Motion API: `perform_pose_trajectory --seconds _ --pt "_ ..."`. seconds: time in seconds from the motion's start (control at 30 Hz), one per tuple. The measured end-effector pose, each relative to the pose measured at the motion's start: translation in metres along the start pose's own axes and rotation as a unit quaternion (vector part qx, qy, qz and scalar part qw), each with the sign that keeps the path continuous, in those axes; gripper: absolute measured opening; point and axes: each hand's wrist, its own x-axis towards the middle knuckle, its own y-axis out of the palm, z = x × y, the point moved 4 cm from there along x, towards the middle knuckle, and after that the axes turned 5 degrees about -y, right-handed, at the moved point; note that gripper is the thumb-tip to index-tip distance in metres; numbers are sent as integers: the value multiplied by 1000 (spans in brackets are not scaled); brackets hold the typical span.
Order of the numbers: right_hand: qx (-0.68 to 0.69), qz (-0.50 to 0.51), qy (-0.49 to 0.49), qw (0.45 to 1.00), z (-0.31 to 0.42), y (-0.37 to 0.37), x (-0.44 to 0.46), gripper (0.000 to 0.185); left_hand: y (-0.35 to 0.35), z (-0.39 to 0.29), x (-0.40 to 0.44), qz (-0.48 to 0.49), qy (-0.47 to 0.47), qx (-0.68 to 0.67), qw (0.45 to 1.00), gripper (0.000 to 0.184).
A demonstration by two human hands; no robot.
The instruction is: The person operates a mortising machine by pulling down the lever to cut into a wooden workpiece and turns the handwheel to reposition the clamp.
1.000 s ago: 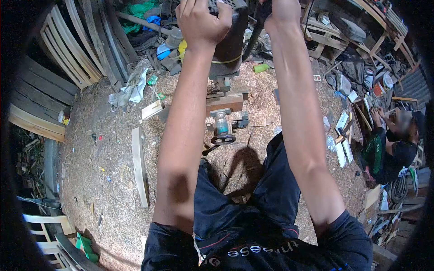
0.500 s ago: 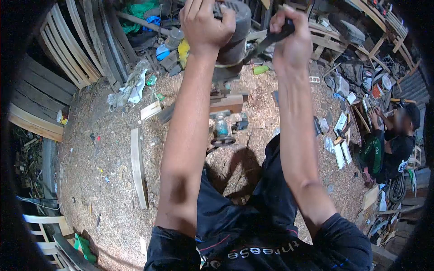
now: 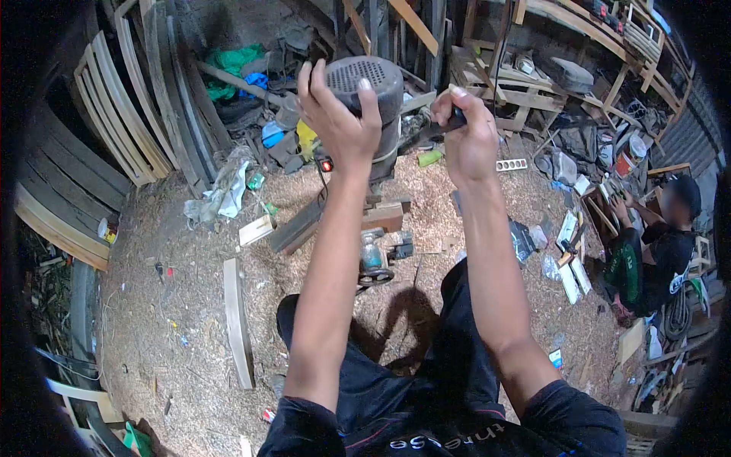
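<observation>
Ahead of me stands a dark, upright, drum-shaped motor housing [image 3: 390,107] with a perforated round top. My left hand [image 3: 343,126] is at its left side with thumb and fingers spread. Whether the palm touches the housing is hidden. To the right of the housing, my right hand [image 3: 468,141] has its fingers closed round a dark handle [image 3: 457,119]. A dark bar reaches from this handle toward the housing; its exact kind cannot be made out. Below the housing, a small blue-green machine with a handwheel [image 3: 371,255] sits on the shavings between my knees.
Wood shavings [image 3: 190,320] cover the ground. A curved board [image 3: 237,324] lies to my left, and curved slats [image 3: 122,107] lean at the back left. A co-worker [image 3: 666,244] sits at the right by scattered tools. A power strip [image 3: 512,164] lies behind my right hand.
The view has tilted up, so the housing's perforated top now shows more fully. My left fingers have spread wider. My right hand has come nearer the housing, still round the dark handle.
</observation>
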Motion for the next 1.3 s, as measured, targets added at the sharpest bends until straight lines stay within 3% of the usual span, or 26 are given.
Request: perform_pose_trajectory --seconds 0.13,0.27,0.37,0.9,1.17,1.3 --pt "-21 -1 101 995 5 -1 3 31 3 0 -13 -29 -43 -45 998 78" --pt "12 -35 18 999 -7 -2 -2 31 6 5 -14 -9 -31 -10 999 78" --pt "-1 -60 23 998 -2 4 -12 34 7 8 -12 -28 -14 -14 999 77" --pt "10 23 -45 999 -3 -21 -91 34 11 18 -21 -45 20 -27 998 75" --pt "-115 37 -101 988 -17 -53 -179 27 15 28 -32 -36 24 -41 998 75" --pt "-149 6 -46 988 -13 -56 -200 25 14 25 -37 -50 33 -53 997 73"
